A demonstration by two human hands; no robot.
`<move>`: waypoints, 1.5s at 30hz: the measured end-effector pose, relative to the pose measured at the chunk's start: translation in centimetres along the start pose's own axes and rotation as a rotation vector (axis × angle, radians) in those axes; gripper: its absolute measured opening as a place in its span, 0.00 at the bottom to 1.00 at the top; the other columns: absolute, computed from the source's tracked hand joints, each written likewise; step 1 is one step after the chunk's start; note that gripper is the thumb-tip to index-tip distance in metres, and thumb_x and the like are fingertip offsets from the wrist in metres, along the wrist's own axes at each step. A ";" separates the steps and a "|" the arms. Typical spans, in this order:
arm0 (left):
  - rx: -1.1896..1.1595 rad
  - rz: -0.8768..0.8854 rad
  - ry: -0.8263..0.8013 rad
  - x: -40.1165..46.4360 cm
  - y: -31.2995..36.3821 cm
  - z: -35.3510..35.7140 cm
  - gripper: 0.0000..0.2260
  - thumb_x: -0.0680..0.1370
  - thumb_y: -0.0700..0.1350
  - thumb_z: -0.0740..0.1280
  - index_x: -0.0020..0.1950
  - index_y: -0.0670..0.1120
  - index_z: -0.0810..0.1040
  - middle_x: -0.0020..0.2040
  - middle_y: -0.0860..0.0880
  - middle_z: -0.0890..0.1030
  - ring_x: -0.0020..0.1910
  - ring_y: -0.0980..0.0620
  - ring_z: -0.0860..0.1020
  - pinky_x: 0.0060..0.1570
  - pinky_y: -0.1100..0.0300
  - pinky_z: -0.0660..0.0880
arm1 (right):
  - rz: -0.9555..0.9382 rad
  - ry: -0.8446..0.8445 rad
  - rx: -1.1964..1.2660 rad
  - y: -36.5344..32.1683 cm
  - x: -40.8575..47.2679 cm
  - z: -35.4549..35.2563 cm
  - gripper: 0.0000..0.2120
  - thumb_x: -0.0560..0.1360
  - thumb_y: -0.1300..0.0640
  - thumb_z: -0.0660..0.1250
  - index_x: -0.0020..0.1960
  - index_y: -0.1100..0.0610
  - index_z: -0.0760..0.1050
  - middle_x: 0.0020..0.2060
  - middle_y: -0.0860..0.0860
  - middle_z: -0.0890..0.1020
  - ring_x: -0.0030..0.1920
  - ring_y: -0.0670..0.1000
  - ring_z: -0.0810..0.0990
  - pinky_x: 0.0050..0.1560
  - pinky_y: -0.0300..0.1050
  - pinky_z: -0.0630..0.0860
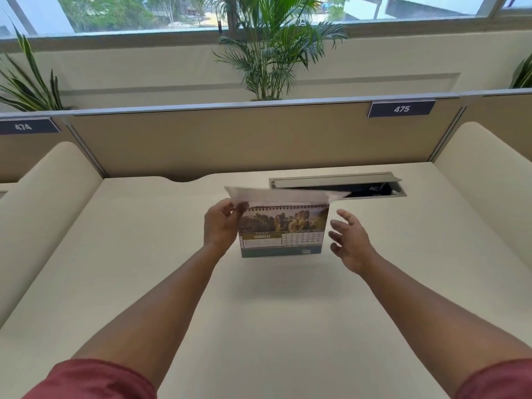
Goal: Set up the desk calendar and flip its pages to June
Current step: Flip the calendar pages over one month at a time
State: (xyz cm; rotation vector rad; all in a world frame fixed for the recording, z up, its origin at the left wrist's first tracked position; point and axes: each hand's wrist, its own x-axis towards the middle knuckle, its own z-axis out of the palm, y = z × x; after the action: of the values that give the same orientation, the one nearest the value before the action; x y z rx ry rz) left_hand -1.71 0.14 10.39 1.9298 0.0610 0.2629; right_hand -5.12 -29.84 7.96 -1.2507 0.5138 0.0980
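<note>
A spiral-bound desk calendar (283, 231) stands upright on the cream desk (259, 312), its face showing a rock landscape photo and the word MARCH. One white page (279, 194) is lifted above the spiral, blurred and nearly level. My left hand (220, 226) pinches that page at its left corner, beside the calendar's left edge. Just right of the calendar, my right hand (349, 240) hovers with fingers spread, holding nothing and not touching the calendar.
Behind the calendar an open grey cable tray (339, 182) is set into the desk. A tan partition (259, 139) with labels 474 and 475 closes off the back. Rounded cream side dividers flank the desk. Potted palms (270, 53) stand beyond the partition, under the windows.
</note>
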 end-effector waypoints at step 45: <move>0.135 -0.405 0.154 -6.2 -4.0 3.8 0.08 0.77 0.49 0.75 0.51 0.49 0.79 0.53 0.48 0.85 0.49 0.48 0.82 0.46 0.56 0.80 | -0.052 0.128 -0.509 5.1 0.5 0.7 0.18 0.79 0.60 0.69 0.68 0.57 0.76 0.65 0.54 0.80 0.63 0.57 0.78 0.63 0.54 0.76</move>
State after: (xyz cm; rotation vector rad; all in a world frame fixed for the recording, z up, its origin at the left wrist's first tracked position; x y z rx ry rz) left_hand -6.61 -2.94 4.46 1.9767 0.5777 0.1367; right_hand -6.20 -27.67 3.45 -1.7756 0.5877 0.1095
